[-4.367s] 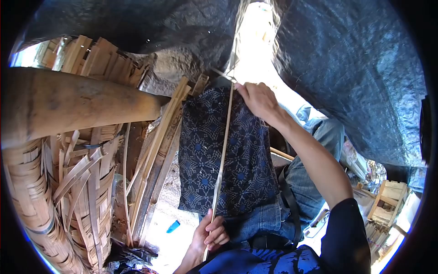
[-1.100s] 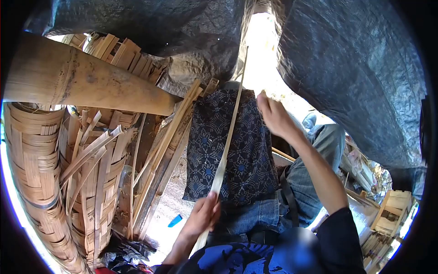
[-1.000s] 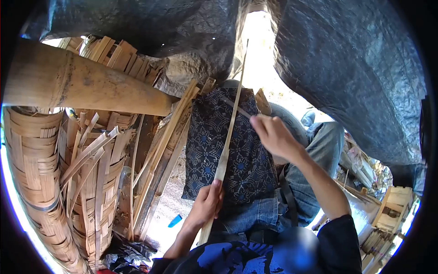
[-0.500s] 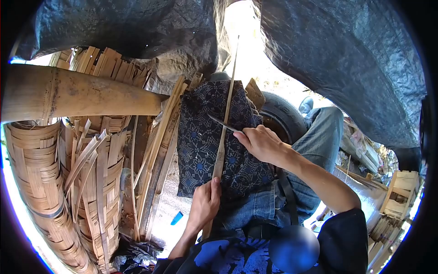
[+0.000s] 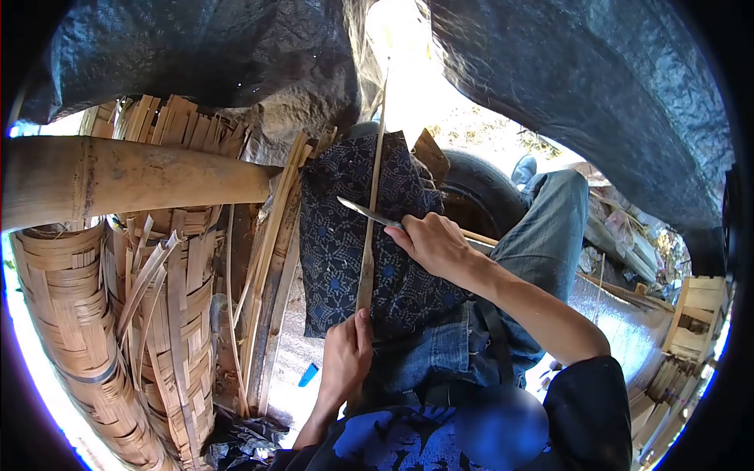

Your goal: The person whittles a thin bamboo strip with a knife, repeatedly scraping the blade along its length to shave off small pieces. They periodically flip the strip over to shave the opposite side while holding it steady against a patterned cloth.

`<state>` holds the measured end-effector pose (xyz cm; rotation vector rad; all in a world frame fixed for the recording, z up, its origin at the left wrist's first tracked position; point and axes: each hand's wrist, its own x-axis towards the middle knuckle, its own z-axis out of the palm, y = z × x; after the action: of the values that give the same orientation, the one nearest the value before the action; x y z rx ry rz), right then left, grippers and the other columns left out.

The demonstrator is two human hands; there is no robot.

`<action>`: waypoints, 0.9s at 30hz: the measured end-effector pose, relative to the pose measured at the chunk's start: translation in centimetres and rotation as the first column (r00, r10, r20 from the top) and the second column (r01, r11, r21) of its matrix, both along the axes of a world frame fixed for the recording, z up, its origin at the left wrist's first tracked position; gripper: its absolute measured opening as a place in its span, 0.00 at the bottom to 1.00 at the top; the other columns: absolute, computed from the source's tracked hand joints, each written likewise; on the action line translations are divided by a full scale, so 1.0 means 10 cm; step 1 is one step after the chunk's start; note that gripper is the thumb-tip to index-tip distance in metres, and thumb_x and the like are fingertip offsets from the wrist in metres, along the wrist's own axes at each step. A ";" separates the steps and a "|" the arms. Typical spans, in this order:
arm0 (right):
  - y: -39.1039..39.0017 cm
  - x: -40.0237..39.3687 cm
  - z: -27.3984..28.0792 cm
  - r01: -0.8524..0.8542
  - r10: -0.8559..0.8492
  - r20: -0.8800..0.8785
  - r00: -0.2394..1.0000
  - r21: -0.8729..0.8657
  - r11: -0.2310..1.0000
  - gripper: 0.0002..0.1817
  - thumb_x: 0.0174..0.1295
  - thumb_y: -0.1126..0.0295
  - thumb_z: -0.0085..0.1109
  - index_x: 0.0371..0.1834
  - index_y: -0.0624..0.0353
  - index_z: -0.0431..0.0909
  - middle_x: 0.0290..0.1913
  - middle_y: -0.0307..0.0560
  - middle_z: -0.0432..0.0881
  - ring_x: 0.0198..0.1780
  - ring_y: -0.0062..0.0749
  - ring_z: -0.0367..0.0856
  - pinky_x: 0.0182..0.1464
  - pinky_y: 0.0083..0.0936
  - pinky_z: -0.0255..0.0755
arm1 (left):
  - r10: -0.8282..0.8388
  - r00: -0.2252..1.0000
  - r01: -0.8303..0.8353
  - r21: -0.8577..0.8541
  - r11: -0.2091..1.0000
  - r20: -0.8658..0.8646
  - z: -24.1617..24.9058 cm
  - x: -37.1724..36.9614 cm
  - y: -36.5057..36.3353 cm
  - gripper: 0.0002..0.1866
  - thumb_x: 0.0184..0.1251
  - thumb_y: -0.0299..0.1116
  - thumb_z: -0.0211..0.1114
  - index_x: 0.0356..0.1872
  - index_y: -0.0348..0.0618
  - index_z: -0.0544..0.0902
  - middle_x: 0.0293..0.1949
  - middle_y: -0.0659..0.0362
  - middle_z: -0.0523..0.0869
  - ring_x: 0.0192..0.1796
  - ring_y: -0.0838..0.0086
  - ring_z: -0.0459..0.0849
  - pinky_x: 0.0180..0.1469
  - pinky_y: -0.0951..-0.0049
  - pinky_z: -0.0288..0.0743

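A long thin bamboo strip (image 5: 367, 259) runs lengthwise over a dark patterned cloth (image 5: 330, 235) spread on the lap. My left hand (image 5: 347, 355) is closed around the strip's near end, thumb on top. My right hand (image 5: 437, 246) grips a knife (image 5: 363, 209); its blade points left and lies across the strip about midway along the cloth. The knife's handle is mostly hidden in my fingers.
Woven bamboo baskets (image 5: 67, 306) stand at the left under a thick bamboo pole (image 5: 173, 177). Split bamboo pieces (image 5: 271, 275) lean beside the cloth. A tire (image 5: 483, 192) is beyond my leg. Dark sheeting (image 5: 581, 86) hangs above, and a small blue object (image 5: 309, 374) lies on the ground.
The view has shifted slightly, so the scene sits a little lower and my hands a little further left. Both hands keep their grips, with the blade still across the strip.
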<state>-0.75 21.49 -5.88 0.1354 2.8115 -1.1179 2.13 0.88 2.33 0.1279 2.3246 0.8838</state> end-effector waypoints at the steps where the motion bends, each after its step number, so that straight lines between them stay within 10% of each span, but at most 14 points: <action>1: -0.01 0.00 -0.02 -0.005 0.006 -0.030 1.000 0.021 1.000 0.27 0.69 0.52 0.47 0.18 0.63 0.73 0.10 0.52 0.73 0.13 0.45 0.76 0.17 0.38 0.71 | 0.002 1.000 -0.001 0.008 1.000 -0.022 0.00 0.01 0.00 0.25 0.75 0.39 0.44 0.21 0.30 0.73 0.14 0.43 0.72 0.18 0.49 0.73 0.24 0.56 0.63; 10: 0.00 -0.14 -0.13 0.058 -0.056 -0.075 0.996 0.021 0.998 0.25 0.69 0.55 0.47 0.19 0.62 0.71 0.12 0.55 0.73 0.14 0.49 0.76 0.17 0.40 0.70 | 0.033 0.998 -0.033 -0.009 0.999 0.058 0.12 0.17 -0.09 0.25 0.75 0.40 0.44 0.22 0.30 0.72 0.13 0.46 0.71 0.15 0.56 0.72 0.22 0.60 0.62; 11: 0.06 -0.23 -0.14 0.111 -0.108 0.127 0.986 -0.015 0.994 0.25 0.71 0.57 0.45 0.18 0.62 0.71 0.11 0.54 0.72 0.13 0.45 0.75 0.17 0.39 0.70 | 0.030 0.998 -0.030 -0.005 1.000 0.051 0.15 0.21 -0.12 0.25 0.75 0.40 0.44 0.22 0.30 0.72 0.13 0.46 0.71 0.15 0.56 0.72 0.22 0.60 0.62; 13: 0.27 -0.33 -0.27 0.135 -0.125 0.189 0.974 -0.043 0.990 0.25 0.72 0.58 0.42 0.19 0.63 0.71 0.10 0.52 0.71 0.11 0.40 0.73 0.19 0.37 0.69 | 0.037 0.990 -0.034 -0.022 0.999 0.136 0.18 0.33 -0.25 0.26 0.76 0.43 0.43 0.19 0.35 0.71 0.13 0.57 0.69 0.17 0.75 0.68 0.22 0.68 0.61; 17: 0.46 -0.35 -0.55 0.147 -0.147 0.010 0.989 -0.092 0.985 0.25 0.74 0.58 0.38 0.21 0.63 0.71 0.11 0.52 0.70 0.10 0.37 0.69 0.18 0.37 0.64 | 0.173 0.943 -0.184 0.011 0.983 0.285 0.08 0.38 -0.38 0.28 0.76 0.48 0.43 0.19 0.39 0.72 0.13 0.65 0.68 0.17 0.81 0.68 0.20 0.75 0.60; 21: 0.36 -0.24 -0.22 0.189 -0.197 -0.018 0.980 -0.205 0.960 0.24 0.74 0.58 0.37 0.23 0.63 0.68 0.09 0.49 0.67 0.09 0.31 0.63 0.16 0.35 0.62 | 0.196 0.929 -0.215 0.029 0.976 0.314 0.07 0.20 -0.23 0.26 0.76 0.43 0.43 0.21 0.33 0.73 0.13 0.53 0.71 0.17 0.70 0.71 0.23 0.66 0.62; 27: 0.07 0.05 0.01 0.072 -0.094 -0.104 0.990 -0.202 0.977 0.23 0.70 0.56 0.45 0.21 0.62 0.72 0.12 0.56 0.72 0.13 0.49 0.74 0.17 0.43 0.65 | -0.216 0.934 0.153 -0.225 0.962 -0.286 -0.16 0.03 -0.09 0.19 0.72 0.38 0.49 0.21 0.38 0.74 0.13 0.46 0.76 0.16 0.52 0.78 0.19 0.57 0.67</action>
<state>-0.25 22.23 -5.83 0.1783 2.7929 -1.4602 2.39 0.01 0.73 0.4203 2.6221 0.5625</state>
